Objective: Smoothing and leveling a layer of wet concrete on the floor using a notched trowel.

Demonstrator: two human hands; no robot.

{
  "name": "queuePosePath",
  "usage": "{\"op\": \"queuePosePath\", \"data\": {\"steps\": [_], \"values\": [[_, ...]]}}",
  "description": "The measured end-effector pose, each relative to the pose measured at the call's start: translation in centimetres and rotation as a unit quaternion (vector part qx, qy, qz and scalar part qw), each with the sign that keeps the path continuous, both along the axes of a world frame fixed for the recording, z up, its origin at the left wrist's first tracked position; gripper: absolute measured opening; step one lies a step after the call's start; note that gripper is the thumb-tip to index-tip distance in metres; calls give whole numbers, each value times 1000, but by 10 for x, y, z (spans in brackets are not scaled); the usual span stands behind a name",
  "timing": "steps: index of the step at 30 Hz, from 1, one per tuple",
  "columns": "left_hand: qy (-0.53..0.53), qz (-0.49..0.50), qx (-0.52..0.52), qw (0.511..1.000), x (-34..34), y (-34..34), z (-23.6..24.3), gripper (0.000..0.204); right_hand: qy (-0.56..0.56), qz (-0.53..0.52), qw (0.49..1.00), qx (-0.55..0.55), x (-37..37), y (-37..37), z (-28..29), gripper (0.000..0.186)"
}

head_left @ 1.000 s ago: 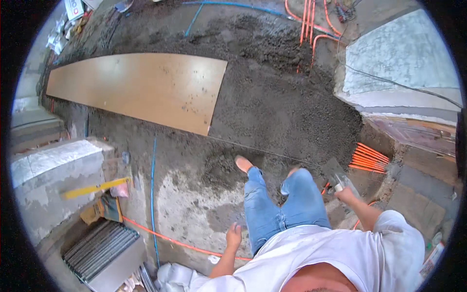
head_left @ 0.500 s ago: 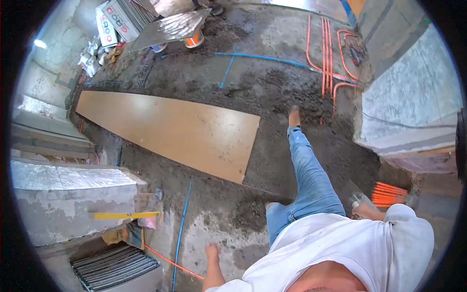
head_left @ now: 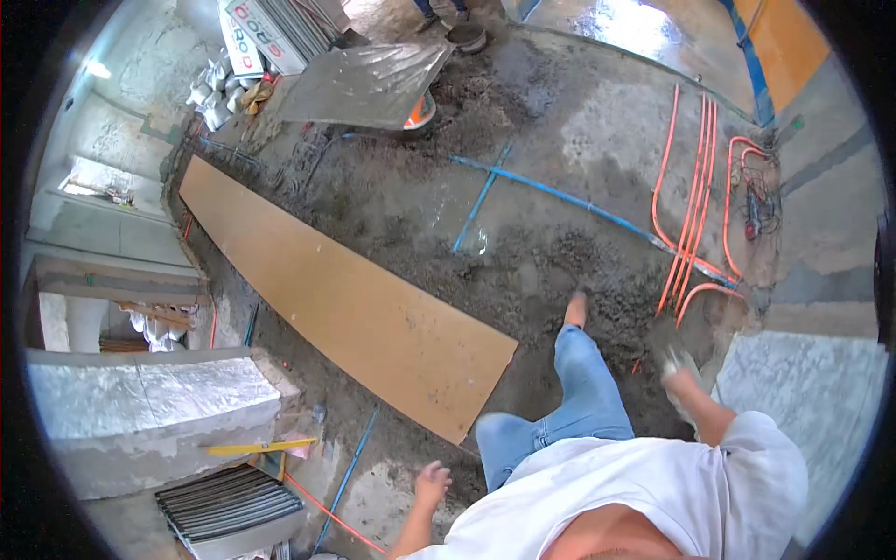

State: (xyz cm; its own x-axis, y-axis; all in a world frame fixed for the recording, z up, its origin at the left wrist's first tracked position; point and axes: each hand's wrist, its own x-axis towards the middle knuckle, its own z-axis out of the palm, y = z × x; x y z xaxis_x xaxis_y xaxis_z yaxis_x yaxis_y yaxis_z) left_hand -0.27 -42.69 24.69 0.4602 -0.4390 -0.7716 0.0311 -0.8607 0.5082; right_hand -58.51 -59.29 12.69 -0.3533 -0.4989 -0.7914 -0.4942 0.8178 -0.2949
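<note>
My left hand (head_left: 432, 483) hangs at my side, fingers loosely bent and apart, with nothing in it. It is above the grey floor, left of my bent knee. Out to the right, my right hand (head_left: 681, 381) is closed round a trowel (head_left: 676, 358), which is blurred by motion and seen only in part. That hand is over dark, rough mortar (head_left: 607, 271), near the orange pipes. One bare foot (head_left: 576, 310) stands in the mortar; my other foot is hidden.
A long tan board (head_left: 355, 299) lies across the floor to my left. Blue pipes (head_left: 560, 198) and orange pipes (head_left: 695, 205) run along the ground. A foil-covered sheet (head_left: 364, 84) rests over a bucket (head_left: 422, 112) at the far left. Another person's legs (head_left: 439, 11) show at the top.
I have stepped forward and turned, so the board and pipes sit differently in view. My right hand has swung forward with the trowel, away from the bundle of orange strips.
</note>
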Motion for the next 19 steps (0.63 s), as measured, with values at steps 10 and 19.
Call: {"op": "queuePosePath", "data": {"steps": [10, 19], "values": [[-110, -131, -76, 982, -30, -249, 24, 24, -285, 9, 925, -250, 136, -403, 224, 16], [35, -60, -172, 983, -48, -515, -16, 25, -322, 36, 918, -229, 222, -555, 248, 27]]}}
